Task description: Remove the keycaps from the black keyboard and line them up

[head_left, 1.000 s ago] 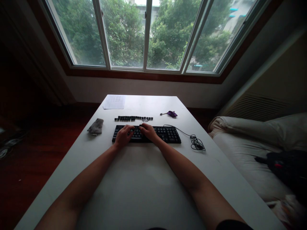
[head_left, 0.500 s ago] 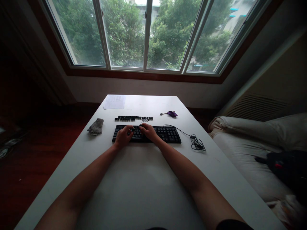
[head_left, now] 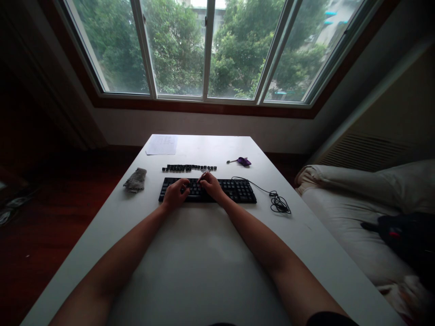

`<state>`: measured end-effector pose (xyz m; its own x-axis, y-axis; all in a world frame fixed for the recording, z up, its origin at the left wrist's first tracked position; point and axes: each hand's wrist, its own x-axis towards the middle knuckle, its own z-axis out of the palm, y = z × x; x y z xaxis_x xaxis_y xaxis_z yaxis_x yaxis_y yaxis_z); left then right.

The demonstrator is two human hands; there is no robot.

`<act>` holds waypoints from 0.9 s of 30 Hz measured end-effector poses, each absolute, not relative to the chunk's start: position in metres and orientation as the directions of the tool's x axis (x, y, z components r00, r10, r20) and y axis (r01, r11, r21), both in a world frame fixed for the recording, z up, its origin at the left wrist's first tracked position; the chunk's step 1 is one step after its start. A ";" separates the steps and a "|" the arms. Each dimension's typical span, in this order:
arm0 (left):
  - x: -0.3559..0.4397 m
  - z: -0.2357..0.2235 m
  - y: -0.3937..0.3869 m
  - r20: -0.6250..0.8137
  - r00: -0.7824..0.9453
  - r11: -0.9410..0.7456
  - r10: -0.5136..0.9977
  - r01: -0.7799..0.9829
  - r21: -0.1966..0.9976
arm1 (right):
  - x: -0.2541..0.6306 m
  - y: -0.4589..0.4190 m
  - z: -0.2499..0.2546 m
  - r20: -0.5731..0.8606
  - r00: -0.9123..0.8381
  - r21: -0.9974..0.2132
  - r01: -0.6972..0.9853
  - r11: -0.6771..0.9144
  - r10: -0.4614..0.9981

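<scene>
Mid-bench, below a wide window [head_left: 178, 59]: two bare arms reach forward from the near edge of the white bench [head_left: 204, 258], converging on a black keyboard [head_left: 236, 188]. Forearms low, wrists close over the near side of the keys.

Left hand [head_left: 175, 192] over the left part of the keyboard, back of hand up, fingers curled inward, thumb and forefinger drawn near each other. Partly closed; cannot tell whether anything sits between the fingertips.

Right hand [head_left: 211, 186] just right of the keyboard's middle, angled toward the other hand, thumb and forefinger brought together beyond the far row of keys. Something thin seems to be at the fingertips, too small to identify; grip cannot be confirmed.

Keyboard: long, flat, lying crosswise, number pad at its right end. Dark keys with faint pale markings; the stretch under the hands is hidden. Its black cable [head_left: 280, 205] leaves from the far side and ends in a loose tangle to the right.

Beyond it, loose keycaps [head_left: 179, 168], small and black, set out in uneven rows. Left of the keyboard, a crumpled grey cloth [head_left: 135, 180]; farther right, a purple item [head_left: 244, 161] with a thin stem; paper [head_left: 161, 145] at the far left corner
</scene>
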<state>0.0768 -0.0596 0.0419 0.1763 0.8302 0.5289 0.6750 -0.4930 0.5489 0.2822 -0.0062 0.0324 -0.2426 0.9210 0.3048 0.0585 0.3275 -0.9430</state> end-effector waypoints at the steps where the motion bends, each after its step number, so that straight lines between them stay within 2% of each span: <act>1: 0.077 0.042 -0.060 0.527 0.182 -0.496 0.830 0.674 0.548 | 0.282 -0.007 0.034 0.302 -0.248 -0.948 0.027 0.318 0.920; 10: 0.077 0.038 -0.058 0.514 0.181 -0.482 0.838 0.685 0.546 | 0.287 -0.008 0.039 0.279 -0.311 -0.953 -0.205 0.222 0.909; 16: 0.076 0.038 -0.057 0.499 0.183 -0.474 0.847 0.685 0.553 | 0.287 -0.009 0.041 0.301 -0.308 -0.944 -0.232 0.235 0.903; 27: 0.078 0.040 -0.057 0.529 0.218 -0.524 0.820 0.659 0.540 | 0.286 -0.009 0.040 0.311 -0.307 -0.947 -0.175 0.268 0.899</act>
<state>0.0778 -0.0568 0.0396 0.2184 0.8198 0.5294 0.6588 -0.5241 0.5397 0.2858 -0.0091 0.0400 -0.3071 0.8992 0.3115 -0.1752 0.2683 -0.9473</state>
